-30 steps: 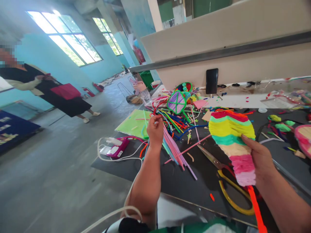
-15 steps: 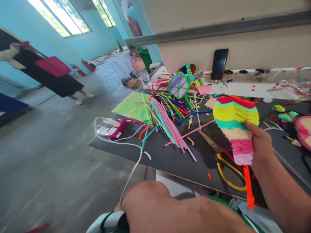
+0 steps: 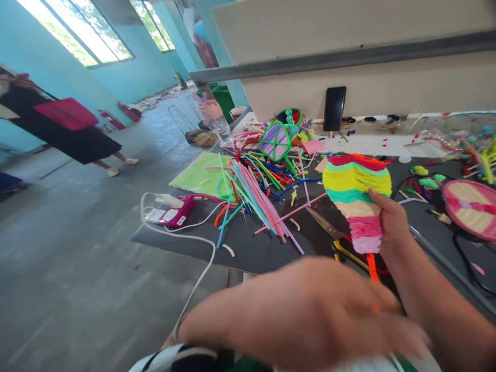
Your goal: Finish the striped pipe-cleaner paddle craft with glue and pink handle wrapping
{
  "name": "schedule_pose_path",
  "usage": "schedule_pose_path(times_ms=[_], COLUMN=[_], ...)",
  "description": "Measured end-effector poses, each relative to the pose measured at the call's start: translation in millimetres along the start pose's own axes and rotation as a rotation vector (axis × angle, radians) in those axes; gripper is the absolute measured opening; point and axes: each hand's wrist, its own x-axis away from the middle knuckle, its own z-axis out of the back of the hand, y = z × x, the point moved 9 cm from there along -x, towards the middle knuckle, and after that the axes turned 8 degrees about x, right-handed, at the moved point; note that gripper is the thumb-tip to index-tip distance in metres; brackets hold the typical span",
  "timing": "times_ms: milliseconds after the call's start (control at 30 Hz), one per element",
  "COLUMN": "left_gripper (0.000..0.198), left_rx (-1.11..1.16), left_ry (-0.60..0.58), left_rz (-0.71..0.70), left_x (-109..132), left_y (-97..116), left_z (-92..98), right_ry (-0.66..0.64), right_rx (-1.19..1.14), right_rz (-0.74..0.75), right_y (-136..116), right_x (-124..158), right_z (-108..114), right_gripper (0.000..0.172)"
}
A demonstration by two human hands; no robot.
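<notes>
My right hand (image 3: pixel 395 222) is closed on the edge of a hand fan (image 3: pixel 360 191) wrapped in striped, fuzzy pipe cleaners. Its thumb lies on the yellow band. From the fan's pink lower end hangs an orange pipe-cleaner stem (image 3: pixel 372 267). My left hand (image 3: pixel 310 310) is large and smeared by motion in the foreground, its fingers close around the stem's lower end. Whether they touch or grip it I cannot tell. Behind the fan lie scissors (image 3: pixel 324 223), their handles partly covered by my left hand and the fan.
Loose pastel pipe cleaners (image 3: pixel 263 201) lie on the dark tabletop beside a green sheet (image 3: pixel 201 178). A purple device (image 3: pixel 178 212) with a white cable sits near the left edge. A phone (image 3: pixel 334 108) leans at the back. Another round fan (image 3: pixel 470 206) lies right. A person (image 3: pixel 58 124) stands far left.
My left hand has risen from the lap and swung right to the stem, covering part of the scissors. The fan stays in my right hand. The view has shifted slightly right.
</notes>
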Motion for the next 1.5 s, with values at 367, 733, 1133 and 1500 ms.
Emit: schedule_pose_path(times_ms=[367,733,1133,1500], left_gripper=[0.020,0.014,0.023,0.023], left_rx=[-0.380,-0.353,-0.367,-0.382], left_ry=[0.237,0.304,0.347,0.236], left_rz=[0.470,0.582,0.478,0.404], left_x=[9,42,22,10], left_y=[-223,-253,-231,-229], left_z=[99.9,102.1,103.6,90.4], right_ry=[-0.023,-0.062,-0.045,-0.053], right_rx=[-0.021,0.013,0.004,0.027], right_rz=[0.005,-0.054,-0.111,-0.123], right_y=[2,12,18,21], right_x=[-8,-3,3,3], right_z=[-3,-9,-11,-10], right_gripper=[0.037,0.036,0.042,0.036])
